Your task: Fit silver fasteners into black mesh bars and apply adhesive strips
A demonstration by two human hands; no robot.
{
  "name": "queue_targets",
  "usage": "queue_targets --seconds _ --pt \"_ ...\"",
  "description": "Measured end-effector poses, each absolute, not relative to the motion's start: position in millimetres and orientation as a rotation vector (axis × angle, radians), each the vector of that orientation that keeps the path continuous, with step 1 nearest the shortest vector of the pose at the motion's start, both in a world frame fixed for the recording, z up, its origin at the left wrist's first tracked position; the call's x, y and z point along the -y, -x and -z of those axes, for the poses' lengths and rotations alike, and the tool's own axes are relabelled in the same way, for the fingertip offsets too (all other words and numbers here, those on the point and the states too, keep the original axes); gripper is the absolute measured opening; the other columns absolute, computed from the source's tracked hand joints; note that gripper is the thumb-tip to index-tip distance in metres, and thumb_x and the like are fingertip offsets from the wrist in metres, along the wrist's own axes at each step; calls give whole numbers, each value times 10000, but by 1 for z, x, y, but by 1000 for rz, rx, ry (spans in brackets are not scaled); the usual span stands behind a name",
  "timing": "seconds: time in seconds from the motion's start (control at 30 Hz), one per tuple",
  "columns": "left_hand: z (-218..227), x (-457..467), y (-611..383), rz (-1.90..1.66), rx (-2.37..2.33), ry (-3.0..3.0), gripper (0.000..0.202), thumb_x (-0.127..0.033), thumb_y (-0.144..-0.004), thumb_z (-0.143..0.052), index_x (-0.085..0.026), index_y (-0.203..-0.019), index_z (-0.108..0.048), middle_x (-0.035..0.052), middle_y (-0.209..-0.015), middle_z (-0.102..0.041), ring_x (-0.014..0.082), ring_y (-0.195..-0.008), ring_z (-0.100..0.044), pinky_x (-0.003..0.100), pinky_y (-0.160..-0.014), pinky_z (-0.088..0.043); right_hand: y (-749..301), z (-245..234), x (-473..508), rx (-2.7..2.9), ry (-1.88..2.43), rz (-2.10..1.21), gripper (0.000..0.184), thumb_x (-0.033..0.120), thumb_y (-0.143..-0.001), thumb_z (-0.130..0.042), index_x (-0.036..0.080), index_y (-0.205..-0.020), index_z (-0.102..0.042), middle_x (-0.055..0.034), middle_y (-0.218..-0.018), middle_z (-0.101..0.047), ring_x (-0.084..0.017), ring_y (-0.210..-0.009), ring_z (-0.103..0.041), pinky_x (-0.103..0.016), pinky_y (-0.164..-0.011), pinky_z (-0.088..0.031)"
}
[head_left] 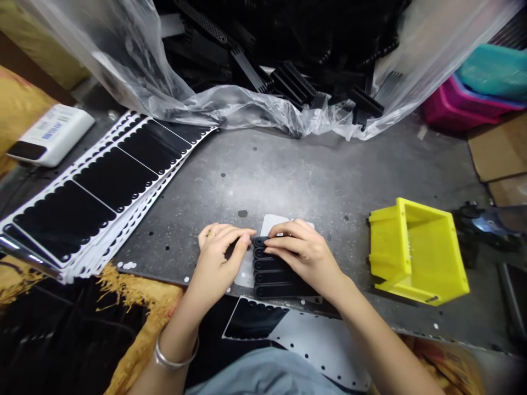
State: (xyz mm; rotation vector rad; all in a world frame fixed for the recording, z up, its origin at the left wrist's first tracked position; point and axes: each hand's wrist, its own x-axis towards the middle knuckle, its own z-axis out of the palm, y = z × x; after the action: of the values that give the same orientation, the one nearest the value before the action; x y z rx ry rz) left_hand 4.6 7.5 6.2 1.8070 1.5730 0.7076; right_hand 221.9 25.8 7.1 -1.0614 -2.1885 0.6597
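Several long black strips (pixel 269 278) with rounded, holed ends lie side by side in a row near the table's front edge. My left hand (pixel 222 255) is at their left end, thumb and index finger pinched together beside the farthest strip. Anything between those fingertips is too small to make out. From the right, my right hand (pixel 308 252) reaches over the row, its fingertips closed on the left end of the farthest strip and covering the strips' right parts. Beneath and behind the row a whitish sheet (pixel 269 222) shows in part.
Left, stacked sheets of black scalloped stickers (pixel 99 192) lie near a white device (pixel 53 134). A yellow bin (pixel 432 247) stands right. Across the back, a clear plastic bag (pixel 247 107) holds black parts. A partly used sticker sheet (pixel 317 340) lies on my lap.
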Motion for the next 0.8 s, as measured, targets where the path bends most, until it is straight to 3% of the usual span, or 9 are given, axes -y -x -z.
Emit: queue_targets --seconds 0.33,0.47,0.63,0.73,0.8 --pt "0 -15 -13 -705 -1588 -1742 144 -386 -935 -655 -287 -874 -739 -34 -873 -753 227 -1014 -642 490 -1134 -270 -248 -26 -19 2217 1207 -692 185 288 -1027 -614 228 -1125 -759 -76 -1102 -727 -200 -991 -672 -369 -892 -557" --pt "0 -18 -12 -713 -1570 -1711 163 -388 -924 -655 -271 -839 -729 -19 -888 -752 235 -1018 -641 503 -1136 -274 -279 -27 -18 2034 1348 -794 148 263 -1015 -625 234 -1045 -767 -42 -959 -707 -163 -872 -689 -314 -802 -568" --pt "1 -20 -12 -706 -1569 -1709 183 -406 -917 -654 -267 -824 -727 -11 -882 -751 244 -1030 -636 520 -1144 -277 -293 -17 -21 2043 1260 -854 171 271 -1014 -620 239 -1056 -783 -33 -926 -699 -150 -838 -670 -300 -759 -559" --pt "0 -20 -10 -689 -1570 -1746 202 -417 -931 -642 -266 -820 -719 -6 -885 -745 248 -1027 -639 535 -1152 -284 -294 -15 -18 2104 1280 -715 184 299 -1015 -625 272 -1077 -796 -44 -955 -657 -169 -871 -644 -326 -765 -551" --pt "-3 -16 -8 -703 -1566 -1774 206 -415 -972 -591 -267 -922 -725 13 -968 -747 251 -1062 -637 535 -1154 -305 -291 -16 -12 2125 1375 -534 236 313 -1033 -592 311 -1193 -766 -66 -1049 -661 -206 -960 -642 -384 -834 -550"
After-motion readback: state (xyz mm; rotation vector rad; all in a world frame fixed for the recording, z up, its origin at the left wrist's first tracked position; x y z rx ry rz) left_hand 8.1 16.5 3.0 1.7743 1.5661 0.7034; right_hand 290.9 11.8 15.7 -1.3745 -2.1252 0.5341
